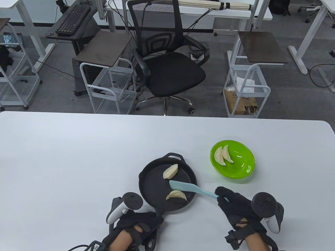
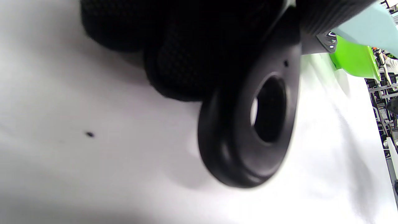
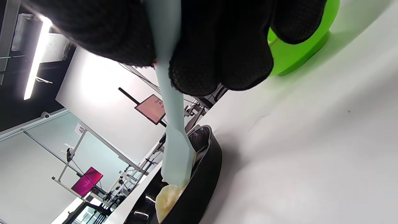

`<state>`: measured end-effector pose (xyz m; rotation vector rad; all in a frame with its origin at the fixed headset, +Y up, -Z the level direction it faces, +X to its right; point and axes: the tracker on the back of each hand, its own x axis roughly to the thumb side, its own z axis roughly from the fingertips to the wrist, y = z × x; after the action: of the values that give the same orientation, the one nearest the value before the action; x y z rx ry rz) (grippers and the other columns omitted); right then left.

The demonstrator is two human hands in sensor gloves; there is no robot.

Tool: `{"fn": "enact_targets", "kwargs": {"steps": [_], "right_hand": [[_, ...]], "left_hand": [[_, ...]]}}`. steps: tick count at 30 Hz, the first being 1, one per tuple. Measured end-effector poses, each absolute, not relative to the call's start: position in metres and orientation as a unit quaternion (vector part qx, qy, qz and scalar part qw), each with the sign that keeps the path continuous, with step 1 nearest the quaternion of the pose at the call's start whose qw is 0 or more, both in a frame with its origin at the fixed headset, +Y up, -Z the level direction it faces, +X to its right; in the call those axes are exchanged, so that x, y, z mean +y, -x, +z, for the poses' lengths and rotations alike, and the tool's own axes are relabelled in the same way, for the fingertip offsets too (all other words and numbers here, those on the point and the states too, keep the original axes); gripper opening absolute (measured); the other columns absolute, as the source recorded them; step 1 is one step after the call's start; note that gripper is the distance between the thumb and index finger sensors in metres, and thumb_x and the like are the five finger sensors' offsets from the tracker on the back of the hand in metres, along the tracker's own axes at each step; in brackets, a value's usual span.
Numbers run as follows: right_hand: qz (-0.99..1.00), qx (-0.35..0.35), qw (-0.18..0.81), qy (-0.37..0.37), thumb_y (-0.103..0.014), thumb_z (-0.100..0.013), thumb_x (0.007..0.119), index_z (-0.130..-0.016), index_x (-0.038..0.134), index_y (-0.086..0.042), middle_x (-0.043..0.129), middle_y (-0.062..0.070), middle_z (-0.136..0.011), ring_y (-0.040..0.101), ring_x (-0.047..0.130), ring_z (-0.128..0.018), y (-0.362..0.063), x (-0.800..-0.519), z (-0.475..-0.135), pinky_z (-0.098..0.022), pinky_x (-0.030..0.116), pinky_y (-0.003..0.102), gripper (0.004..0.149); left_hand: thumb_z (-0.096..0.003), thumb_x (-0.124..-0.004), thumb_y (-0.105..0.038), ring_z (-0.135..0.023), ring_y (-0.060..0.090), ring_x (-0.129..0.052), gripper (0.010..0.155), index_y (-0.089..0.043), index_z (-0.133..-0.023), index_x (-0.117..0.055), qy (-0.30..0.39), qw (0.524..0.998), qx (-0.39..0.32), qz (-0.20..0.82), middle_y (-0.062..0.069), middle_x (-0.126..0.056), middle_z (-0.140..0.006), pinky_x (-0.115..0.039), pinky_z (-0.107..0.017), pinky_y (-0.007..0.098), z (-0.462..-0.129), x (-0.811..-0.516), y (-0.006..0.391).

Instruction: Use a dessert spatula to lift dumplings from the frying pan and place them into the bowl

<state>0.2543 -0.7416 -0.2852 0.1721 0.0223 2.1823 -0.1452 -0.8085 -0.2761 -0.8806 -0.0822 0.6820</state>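
Note:
A black frying pan [image 1: 151, 180] sits on the white table and holds two pale dumplings, one at the far side [image 1: 170, 171] and one at the near side [image 1: 177, 195]. My left hand [image 1: 140, 222] grips the pan's handle [image 2: 248, 130] at the near edge. My right hand [image 1: 233, 204] holds a light-blue dessert spatula [image 1: 188, 187] by its handle, the blade lying over the pan between the two dumplings. In the right wrist view the spatula blade [image 3: 177, 155] points at a dumpling [image 3: 168, 199] in the pan. A green bowl [image 1: 243, 170] right of the pan holds two dumplings [image 1: 222, 155].
The table's far edge runs across the middle of the table view; beyond it stand a black office chair [image 1: 170, 65] and white wire carts [image 1: 246, 89]. The green bowl [image 3: 295, 53] stands close to my right hand.

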Motion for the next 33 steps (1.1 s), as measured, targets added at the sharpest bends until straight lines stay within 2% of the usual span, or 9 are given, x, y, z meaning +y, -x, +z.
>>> {"fn": "enact_targets", "kwargs": {"steps": [15,18,33], "right_hand": [[0.848,0.112,0.512,-0.078,-0.036,-0.056,0.082,-0.094,0.079,-0.015,0.094,0.013,-0.074,0.040,0.090,-0.064,-0.238,-0.769,-0.296,-0.069,0.057,0.067,0.043],[0.831,0.160,0.525,-0.087,-0.035,-0.057,0.081,-0.094,0.078,-0.015,0.094,0.013,-0.073,0.040,0.090,-0.064,-0.230,-0.781,-0.299,-0.069,0.056,0.067,0.042],[0.750,0.241,0.617,-0.008,-0.034,-0.059,0.076,-0.093,0.077,-0.007,0.097,0.016,-0.060,0.037,0.094,-0.046,-0.228,-0.802,-0.301,-0.065,0.063,0.063,0.044]], "left_hand": [[-0.0512,-0.068,-0.072,-0.039,0.015,-0.104,0.061,-0.034,-0.099,-0.071,0.417,0.849,-0.041,0.323,-0.012,-0.106,-0.060,-0.084,-0.036,0.038,-0.277,-0.809,0.145],[-0.0511,-0.068,-0.072,-0.039,0.015,-0.104,0.061,-0.034,-0.098,-0.072,0.417,0.849,-0.041,0.323,-0.011,-0.106,-0.060,-0.084,-0.036,0.038,-0.277,-0.809,0.145],[-0.0511,-0.068,-0.072,-0.039,0.015,-0.104,0.061,-0.034,-0.098,-0.072,0.422,0.846,-0.047,0.322,-0.011,-0.106,-0.060,-0.083,-0.036,0.038,-0.277,-0.808,0.145]]}}
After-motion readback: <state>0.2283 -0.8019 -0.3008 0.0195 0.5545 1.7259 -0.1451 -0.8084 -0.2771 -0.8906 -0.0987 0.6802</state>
